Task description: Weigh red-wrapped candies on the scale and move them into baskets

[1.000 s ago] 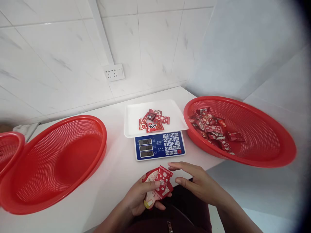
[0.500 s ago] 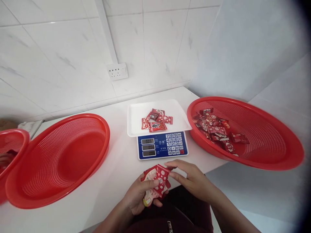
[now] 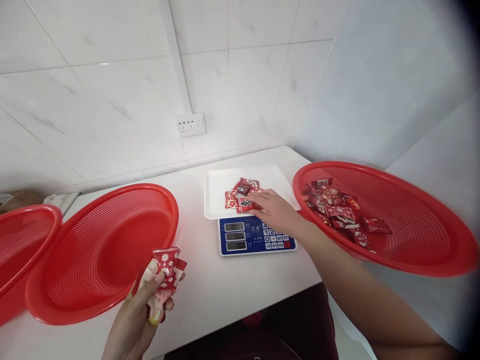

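Observation:
My left hand is closed around a small bunch of red snack packets, over the table's front left part. One packet with white dots faces up under my thumb, and a pale pink one shows below it. My right hand reaches over the white scale tray. Its fingers are stretched out and touch the pile of red packets there, partly covering them. Beneath the tray, the blue digital scale shows its displays, while my right hand and wrist hide part of the keypad.
A red basket on the right holds many small wrapped snacks. On the left stand an empty red basket and part of another red basket. A wall socket sits behind the white table.
My left hand has moved left with the packets. My right hand has left them and reached forward onto the tray. A hand seen earlier in the far-left basket is gone from view.

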Motion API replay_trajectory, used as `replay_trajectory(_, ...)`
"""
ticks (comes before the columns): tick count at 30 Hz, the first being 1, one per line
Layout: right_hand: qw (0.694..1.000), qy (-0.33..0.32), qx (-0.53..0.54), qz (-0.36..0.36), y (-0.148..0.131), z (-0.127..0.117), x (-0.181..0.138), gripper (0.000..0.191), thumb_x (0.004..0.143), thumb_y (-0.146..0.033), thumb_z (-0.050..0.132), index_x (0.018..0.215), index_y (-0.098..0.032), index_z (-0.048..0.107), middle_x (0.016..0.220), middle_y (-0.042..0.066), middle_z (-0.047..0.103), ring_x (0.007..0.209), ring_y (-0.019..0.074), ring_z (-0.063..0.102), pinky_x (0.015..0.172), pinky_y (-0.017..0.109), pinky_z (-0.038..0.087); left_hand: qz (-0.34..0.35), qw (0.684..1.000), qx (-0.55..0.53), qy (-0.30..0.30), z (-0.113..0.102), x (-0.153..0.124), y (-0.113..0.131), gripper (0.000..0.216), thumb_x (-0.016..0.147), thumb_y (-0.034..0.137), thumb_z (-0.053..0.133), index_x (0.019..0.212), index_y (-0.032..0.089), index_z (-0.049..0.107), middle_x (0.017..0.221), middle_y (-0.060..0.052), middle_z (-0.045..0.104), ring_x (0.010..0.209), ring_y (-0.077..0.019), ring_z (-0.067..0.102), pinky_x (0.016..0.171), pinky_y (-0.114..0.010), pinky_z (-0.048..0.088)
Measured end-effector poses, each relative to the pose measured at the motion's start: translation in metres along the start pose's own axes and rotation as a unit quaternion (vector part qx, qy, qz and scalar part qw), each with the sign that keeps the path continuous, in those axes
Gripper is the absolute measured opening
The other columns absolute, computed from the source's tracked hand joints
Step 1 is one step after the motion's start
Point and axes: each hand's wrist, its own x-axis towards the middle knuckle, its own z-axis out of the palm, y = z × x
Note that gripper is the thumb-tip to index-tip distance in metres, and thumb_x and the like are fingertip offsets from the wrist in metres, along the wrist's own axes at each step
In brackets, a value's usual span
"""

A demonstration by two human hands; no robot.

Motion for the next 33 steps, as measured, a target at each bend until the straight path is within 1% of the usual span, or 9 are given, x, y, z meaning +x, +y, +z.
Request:
replay_trajectory(3,0.999,-0.037,0.007,0.004,-0.001,-0.004,0.011,0.041,0.082,-0.028,0.053,0.123,-0.028,0.057,0.115,0.003,0.064,0.115,0.0260,0.048,0.093,0.045,0.045,-0.028,0.999,-0.031,0.030,-0.008,0.001,-0.010,0.022,0.060,0.031,0.079,0.067,0.016,0.065,0.046,0.002,0.056,0.050,-0.0129,0.058,0.044,-0.018,0.047)
replay_trajectory(7,0.998,-0.063,-0.004,0.011,0.000,-0.009,0.018,0.040,0.079,-0.027,0.057,0.119,-0.028,0.060,0.113,0.004,0.065,0.112,0.0267,0.050,0.089,0.042,0.047,0.019,0.995,-0.090,0.047,-0.010,0.007,-0.020,0.032,0.061,0.031,0.078,0.046,0.016,0.054,0.037,0.004,0.046,0.041,-0.0086,0.051,0.047,-0.017,0.048)
replay_trajectory(14,0.999,-0.034,-0.019,0.036,0.004,-0.013,0.020,0.036,0.079,-0.029,0.055,0.114,-0.024,0.061,0.105,0.008,0.066,0.106,0.0269,0.054,0.082,0.041,0.048,0.025,0.994,-0.103,0.040,-0.010,0.011,-0.023,0.032,0.060,0.032,0.079,0.047,0.016,0.054,0.037,0.005,0.047,0.040,-0.0084,0.048,0.046,-0.019,0.048)
replay_trajectory(18,0.995,0.040,0.061,0.061,-0.027,-0.016,0.029,0.033,0.082,-0.029,0.050,0.112,-0.024,0.061,0.097,0.006,0.068,0.094,0.0237,0.059,0.077,0.038,0.049,0.002,0.997,-0.082,0.008,-0.007,0.003,-0.029,0.032,0.059,0.034,0.080,0.049,0.016,0.056,0.039,0.004,0.050,0.041,-0.0084,0.048,0.048,-0.021,0.049)
replay_trajectory(20,0.986,0.065,0.154,0.024,-0.054,-0.013,0.037,0.036,0.085,-0.029,0.047,0.120,-0.024,0.055,0.108,0.005,0.066,0.091,0.0191,0.061,0.077,0.034,0.050,-0.013,0.997,-0.079,-0.001,-0.001,-0.002,-0.031,0.026,0.060,0.034,0.080,0.068,0.015,0.065,0.057,0.000,0.064,0.046,-0.0088,0.052,0.047,-0.020,0.047)
replay_trajectory(23,0.975,0.049,0.204,-0.078,-0.088,-0.004,0.050,0.052,0.088,-0.040,0.045,0.138,-0.028,0.036,0.141,0.005,0.042,0.105,0.0161,0.057,0.080,0.029,0.050,-0.028,0.996,-0.082,-0.007,0.009,-0.007,-0.033,0.038,0.062,0.037,0.078,0.091,0.017,0.065,0.082,-0.004,0.071,0.046,-0.0076,0.054,0.044,-0.018,0.045)
replay_trajectory(25,0.991,0.037,0.122,-0.041,-0.093,0.004,0.056,0.050,0.090,-0.043,0.042,0.137,-0.027,0.036,0.142,0.005,0.041,0.111,0.0162,0.054,0.084,0.028,0.047,-0.041,0.996,-0.084,-0.010,0.012,-0.008,-0.032,0.042,0.061,0.039,0.078,0.094,0.016,0.064,0.084,-0.006,0.071,0.046,-0.0084,0.055,0.045,-0.019,0.046)
replay_trajectory(29,0.990,0.003,-0.041,0.131,-0.068,0.019,0.063,0.037,0.089,-0.043,0.044,0.115,-0.019,0.056,0.112,0.012,0.061,0.103,0.0252,0.058,0.079,0.036,0.047,-0.051,0.995,-0.090,0.000,0.012,-0.006,-0.031,0.047,0.058,0.039,0.080,0.095,0.015,0.064,0.084,-0.007,0.071,0.047,-0.0095,0.055,0.044,-0.020,0.046)
replay_trajectory(33,0.985,-0.022,-0.060,0.158,-0.047,0.029,0.065,0.034,0.083,-0.041,0.054,0.104,-0.014,0.058,0.102,0.016,0.064,0.096,0.0298,0.061,0.074,0.038,0.045,-0.047,0.995,-0.089,-0.003,0.011,-0.004,-0.030,0.041,0.058,0.037,0.080,0.089,0.015,0.063,0.078,-0.007,0.071,0.046,-0.0096,0.054,0.043,-0.021,0.045)
